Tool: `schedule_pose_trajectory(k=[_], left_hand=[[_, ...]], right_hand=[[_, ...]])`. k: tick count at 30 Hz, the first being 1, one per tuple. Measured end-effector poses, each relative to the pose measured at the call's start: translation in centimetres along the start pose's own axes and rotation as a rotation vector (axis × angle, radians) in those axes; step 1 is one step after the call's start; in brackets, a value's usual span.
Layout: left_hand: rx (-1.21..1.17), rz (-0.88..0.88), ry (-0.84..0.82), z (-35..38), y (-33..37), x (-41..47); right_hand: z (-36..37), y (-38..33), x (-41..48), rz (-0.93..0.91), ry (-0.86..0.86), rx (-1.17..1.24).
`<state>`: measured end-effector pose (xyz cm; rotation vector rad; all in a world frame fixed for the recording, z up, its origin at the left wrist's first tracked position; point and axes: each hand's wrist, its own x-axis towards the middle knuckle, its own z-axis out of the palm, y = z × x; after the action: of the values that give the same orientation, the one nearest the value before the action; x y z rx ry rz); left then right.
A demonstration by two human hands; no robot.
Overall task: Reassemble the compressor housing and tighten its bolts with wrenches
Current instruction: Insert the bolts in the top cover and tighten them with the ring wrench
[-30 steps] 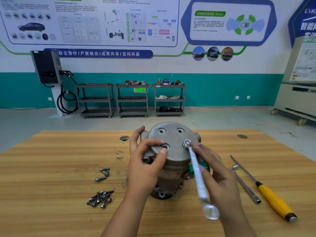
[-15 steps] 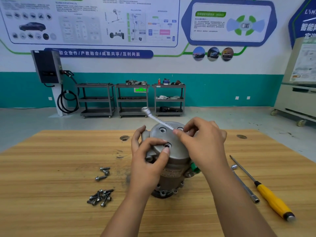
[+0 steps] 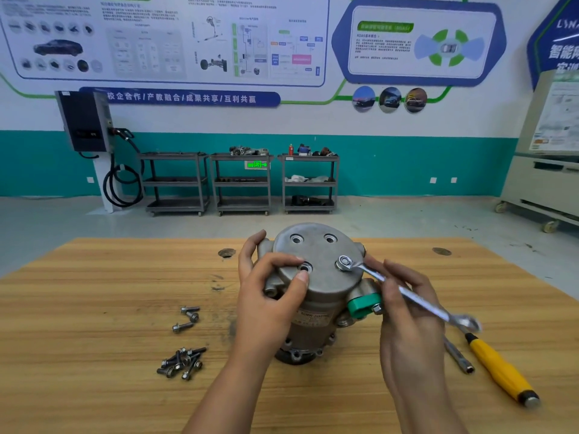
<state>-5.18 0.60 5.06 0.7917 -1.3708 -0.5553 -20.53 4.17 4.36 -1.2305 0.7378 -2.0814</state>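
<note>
A: What had changed in the last half second?

B: The wrench [image 3: 404, 294], which had been lifted off and swung up over the far side of the compressor housing [image 3: 316, 289], was back down with its ring end seated on the bolt [image 3: 344, 261] at the cover's right. I'd judge a fresh tightening stroke was about to begin.

A: And the hands?

B: The right hand [image 3: 407, 311] pinched the wrench shaft between fingers and thumb. The left hand [image 3: 266, 296] stayed clasped round the housing, thumb on the cover, steadying it upright mid-table.

A: Counts?

B: One bolt seated on top, three recessed holes without one that I could see. Three loose bolts [image 3: 187, 317] lay apart at the left, and nearer lay a bolt pile [image 3: 183, 363] too tangled to count. One yellow-handled screwdriver [image 3: 501, 371] and one thin socket driver [image 3: 459, 357] lay at the right
</note>
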Motion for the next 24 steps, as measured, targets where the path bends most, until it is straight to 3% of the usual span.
schedule_pose_trajectory(k=[2,5,9,11,17,22,24], left_hand=[[-0.007,0.002,0.004,0.0,-0.1,0.0],[-0.009,0.017,0.006,0.1,-0.4,0.1],[-0.009,0.078,-0.018,0.0,-0.4,0.2],[-0.023,0.072,-0.017,0.0,-0.4,0.2],[0.004,0.023,0.008,-0.2,-0.2,-0.1],[0.038,0.024,-0.004,-0.5,0.1,-0.3],[0.043,0.025,-0.006,-0.6,0.1,-0.3]], right_hand=[[-0.6,0.0,-1.5,-0.152,-0.142,-0.262],[-0.8,-0.5,-2.1,-0.231,-0.331,-0.569],[1.8,-2.0,-0.4,-0.432,-0.304,-0.839],[3.5,-2.7,0.7,-0.440,-0.291,-0.895],[6.9,-3.1,4.4,-0.244,-0.298,-1.091],[6.4,-1.9,6.8,0.074,-0.258,-1.356],[5.2,-1.7,7.2,0.211,-0.234,-1.304]])
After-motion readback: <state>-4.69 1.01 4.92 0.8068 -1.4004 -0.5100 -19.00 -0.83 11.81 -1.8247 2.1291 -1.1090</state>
